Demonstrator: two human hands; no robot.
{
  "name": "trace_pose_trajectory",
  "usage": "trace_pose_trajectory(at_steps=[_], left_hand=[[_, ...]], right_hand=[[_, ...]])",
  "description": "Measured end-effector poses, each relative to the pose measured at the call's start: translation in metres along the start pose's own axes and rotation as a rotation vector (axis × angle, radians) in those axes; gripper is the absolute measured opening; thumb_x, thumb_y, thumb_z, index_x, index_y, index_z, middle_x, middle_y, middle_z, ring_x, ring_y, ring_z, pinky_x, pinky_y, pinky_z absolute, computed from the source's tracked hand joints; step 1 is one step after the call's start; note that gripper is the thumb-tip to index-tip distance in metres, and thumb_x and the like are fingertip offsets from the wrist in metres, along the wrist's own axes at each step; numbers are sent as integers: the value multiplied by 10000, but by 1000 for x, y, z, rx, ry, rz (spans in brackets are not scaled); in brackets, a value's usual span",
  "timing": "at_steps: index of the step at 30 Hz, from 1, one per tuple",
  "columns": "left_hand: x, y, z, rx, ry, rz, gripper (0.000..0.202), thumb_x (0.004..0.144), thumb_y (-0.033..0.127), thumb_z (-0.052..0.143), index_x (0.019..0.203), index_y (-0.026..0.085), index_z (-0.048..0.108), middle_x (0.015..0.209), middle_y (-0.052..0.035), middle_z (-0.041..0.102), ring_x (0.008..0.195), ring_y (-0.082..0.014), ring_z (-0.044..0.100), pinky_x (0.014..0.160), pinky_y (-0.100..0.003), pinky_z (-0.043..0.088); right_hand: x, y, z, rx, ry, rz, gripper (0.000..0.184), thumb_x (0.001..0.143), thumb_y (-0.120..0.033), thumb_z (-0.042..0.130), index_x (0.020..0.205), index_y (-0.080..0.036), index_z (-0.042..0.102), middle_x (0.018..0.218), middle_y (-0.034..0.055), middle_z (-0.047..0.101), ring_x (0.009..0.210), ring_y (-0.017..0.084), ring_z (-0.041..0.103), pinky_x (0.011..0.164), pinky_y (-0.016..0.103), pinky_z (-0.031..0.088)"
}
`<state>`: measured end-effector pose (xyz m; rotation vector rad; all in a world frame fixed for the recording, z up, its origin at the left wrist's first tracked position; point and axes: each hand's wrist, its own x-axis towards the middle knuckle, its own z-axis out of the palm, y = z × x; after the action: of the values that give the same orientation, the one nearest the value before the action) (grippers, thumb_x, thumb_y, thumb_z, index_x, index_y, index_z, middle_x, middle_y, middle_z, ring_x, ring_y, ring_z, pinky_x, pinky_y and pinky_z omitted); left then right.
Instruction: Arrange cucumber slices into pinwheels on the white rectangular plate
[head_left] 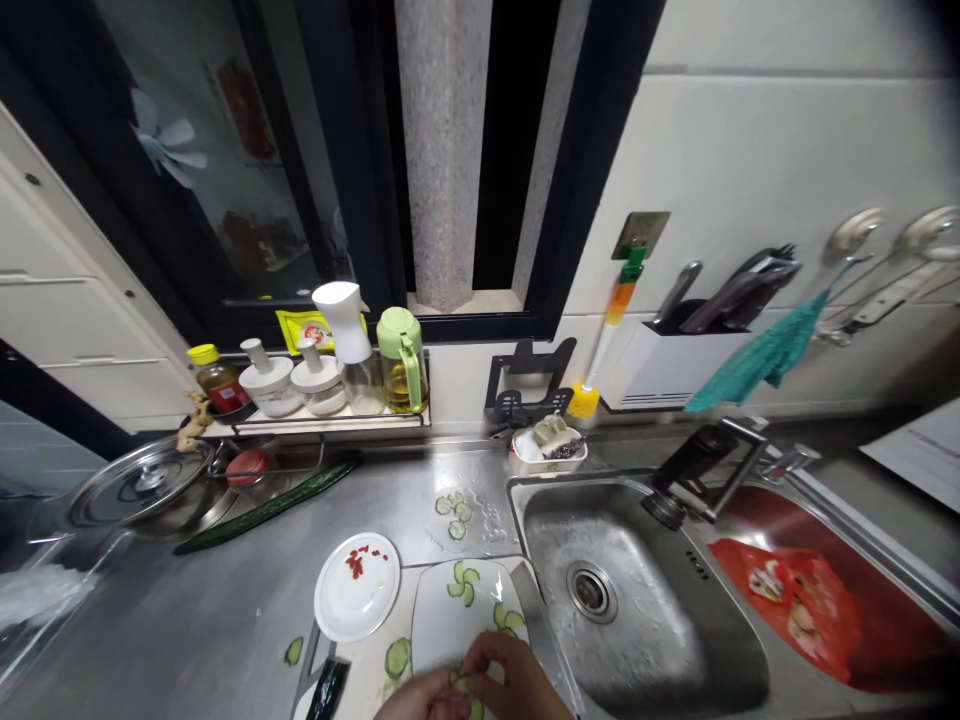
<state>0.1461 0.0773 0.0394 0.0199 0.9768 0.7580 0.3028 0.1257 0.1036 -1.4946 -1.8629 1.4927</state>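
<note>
My left hand point(424, 695) and my right hand point(514, 678) meet over the near part of a white square plate point(431, 630). Their fingers are closed together around a green cucumber slice point(460, 682), partly hidden by the fingers. Cucumber pieces lie fanned on the plate, one cluster point(463, 582) at its far edge and another point(508, 618) on its right. Left of the plate, more slices point(397, 657) rest on a pale cutting board point(375, 690). A small white round plate point(337, 605) holds small red pieces point(358, 563).
A knife or dark-handled thing point(330, 688) lies on the board's left. Behind are loose slices point(456, 515), a whole cucumber point(274, 508) and a condiment rack point(330, 422). At right is a sink point(637, 600) with a black faucet point(690, 470) and a red bag point(825, 610).
</note>
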Motion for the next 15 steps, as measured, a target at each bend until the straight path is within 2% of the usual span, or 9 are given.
trace_pose_trajectory(at_steps=[7, 10, 12, 15], left_hand=[[-4, 5, 2, -36, 1, -31, 312, 736, 440, 717, 819, 148, 645, 676, -26, 663, 561, -86, 607, 541, -188, 472], [-10, 11, 7, 0, -30, 61, 276, 643, 292, 801, 830, 135, 672, 740, -38, 699, 620, -84, 631, 605, -179, 480], [-13, 14, 7, 18, -42, 106, 321, 563, 219, 837, 827, 125, 681, 725, -37, 703, 609, -85, 630, 612, -182, 468], [-10, 16, 1, 52, 22, 131, 387, 490, 221, 864, 813, 129, 673, 603, 5, 661, 517, -68, 583, 539, -180, 398]], right_hand=[[-3, 11, -2, -34, -24, -67, 115, 686, -208, 566, 741, -216, 667, 834, 23, 649, 867, 202, 596, 804, 338, 415], [-3, 11, -4, -67, -34, -85, 119, 676, -195, 566, 740, -206, 665, 826, 31, 648, 846, 203, 598, 790, 338, 421], [-2, 13, -4, -88, -38, -86, 124, 673, -188, 563, 744, -206, 663, 823, 30, 655, 852, 205, 599, 795, 337, 421], [1, 18, -4, -72, -26, -60, 104, 679, -193, 565, 718, -225, 656, 770, 3, 668, 824, 191, 602, 764, 311, 428]])
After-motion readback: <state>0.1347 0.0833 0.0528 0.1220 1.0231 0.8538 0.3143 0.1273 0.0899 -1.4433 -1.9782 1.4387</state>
